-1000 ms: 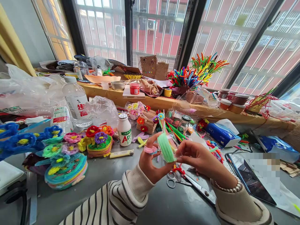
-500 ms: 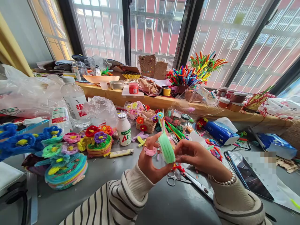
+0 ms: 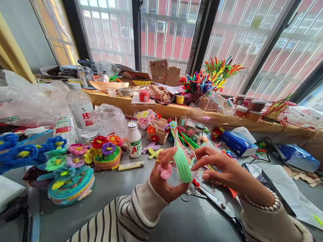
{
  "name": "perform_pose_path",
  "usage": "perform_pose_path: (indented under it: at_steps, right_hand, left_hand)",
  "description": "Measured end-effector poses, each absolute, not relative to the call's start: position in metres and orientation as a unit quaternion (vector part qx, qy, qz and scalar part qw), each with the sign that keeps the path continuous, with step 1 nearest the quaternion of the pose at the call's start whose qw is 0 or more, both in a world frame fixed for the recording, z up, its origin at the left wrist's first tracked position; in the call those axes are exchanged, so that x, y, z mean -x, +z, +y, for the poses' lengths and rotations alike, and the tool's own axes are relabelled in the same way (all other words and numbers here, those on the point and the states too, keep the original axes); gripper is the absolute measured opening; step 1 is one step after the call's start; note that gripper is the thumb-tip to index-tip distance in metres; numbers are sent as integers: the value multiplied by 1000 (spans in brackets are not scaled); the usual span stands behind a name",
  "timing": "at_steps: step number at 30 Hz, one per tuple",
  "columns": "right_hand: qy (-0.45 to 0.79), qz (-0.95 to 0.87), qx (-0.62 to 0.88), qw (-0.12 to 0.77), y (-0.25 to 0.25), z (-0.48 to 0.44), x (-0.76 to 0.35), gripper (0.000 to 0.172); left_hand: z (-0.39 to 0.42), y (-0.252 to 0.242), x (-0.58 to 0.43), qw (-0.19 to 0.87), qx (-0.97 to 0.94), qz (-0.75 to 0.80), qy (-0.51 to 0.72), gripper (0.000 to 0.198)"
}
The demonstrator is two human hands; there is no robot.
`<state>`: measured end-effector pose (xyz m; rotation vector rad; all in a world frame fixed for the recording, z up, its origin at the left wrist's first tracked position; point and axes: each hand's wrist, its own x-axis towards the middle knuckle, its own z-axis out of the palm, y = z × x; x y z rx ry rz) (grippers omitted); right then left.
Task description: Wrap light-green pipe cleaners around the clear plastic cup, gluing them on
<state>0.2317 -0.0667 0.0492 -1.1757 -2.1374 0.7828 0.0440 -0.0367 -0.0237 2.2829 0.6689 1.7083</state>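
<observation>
My left hand is closed on a flat coil of light green pipe cleaner, held on edge above the grey table. A small pink fuzzy piece sits against my left fingers. My right hand is beside the coil on its right, fingertips pinching at its upper edge near a clear plastic piece. Scissors lie on the table just below both hands.
Stacks of pipe-cleaner flower coasters lie at the left, with a water bottle and a small white bottle. A lighter, a small basket, a tissue pack and upright pipe cleaners on the sill surround the hands.
My right hand has shifted its fingers from the coil's side up to its top edge, and the coil has tilted slightly. The view has moved a little; a dark tablet at the right is no longer seen.
</observation>
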Motion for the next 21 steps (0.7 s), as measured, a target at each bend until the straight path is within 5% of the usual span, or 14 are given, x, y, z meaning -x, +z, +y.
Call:
perform_pose_path:
  at_steps: [21]
  right_hand:
    - [429,-710,416,373,51,-75,-206,19]
  left_hand:
    - [-38,-25,-45,64,-794,245,552,84]
